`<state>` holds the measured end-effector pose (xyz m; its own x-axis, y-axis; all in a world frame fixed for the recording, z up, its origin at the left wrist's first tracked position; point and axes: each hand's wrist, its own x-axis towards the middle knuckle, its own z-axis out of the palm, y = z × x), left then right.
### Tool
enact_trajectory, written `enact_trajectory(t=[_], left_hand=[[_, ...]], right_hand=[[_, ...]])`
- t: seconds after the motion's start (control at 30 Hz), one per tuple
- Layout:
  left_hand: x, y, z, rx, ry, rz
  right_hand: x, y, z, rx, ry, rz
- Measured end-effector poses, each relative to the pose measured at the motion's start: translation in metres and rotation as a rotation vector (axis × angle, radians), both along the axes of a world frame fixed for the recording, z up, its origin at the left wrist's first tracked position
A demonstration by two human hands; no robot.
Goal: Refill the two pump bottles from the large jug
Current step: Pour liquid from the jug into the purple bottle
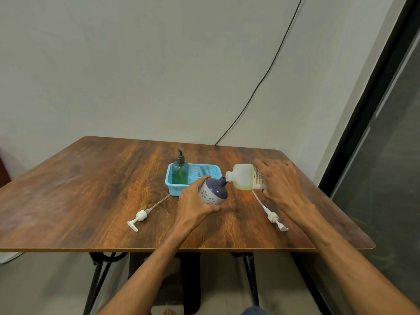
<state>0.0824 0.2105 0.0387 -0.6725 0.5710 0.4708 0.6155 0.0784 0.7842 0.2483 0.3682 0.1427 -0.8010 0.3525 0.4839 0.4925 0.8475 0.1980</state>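
Over table point(91, 201), hands grip bottle point(214, 193), jug point(244, 178)

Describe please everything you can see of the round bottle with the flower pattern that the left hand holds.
The round bottle looks like opaque plastic: a dark blue-purple shoulder and neck above a pale lower body printed with small flower shapes. Its pump is off, so the mouth is open. It is tilted, neck pointing up and to the right, low over the wooden table, just in front of the blue basket. The left hand wraps its left side and base. The large jug, tipped by the right hand, has its spout at the bottle's mouth.
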Motion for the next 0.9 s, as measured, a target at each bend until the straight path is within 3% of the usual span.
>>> enact_trajectory(t=[0.9], left_hand=[[-0.0002, 0.0000, 0.0000, 0.014, 0.001, 0.016]], right_hand=[[-0.0020, -0.0013, 0.0027, 0.011, -0.003, -0.005]])
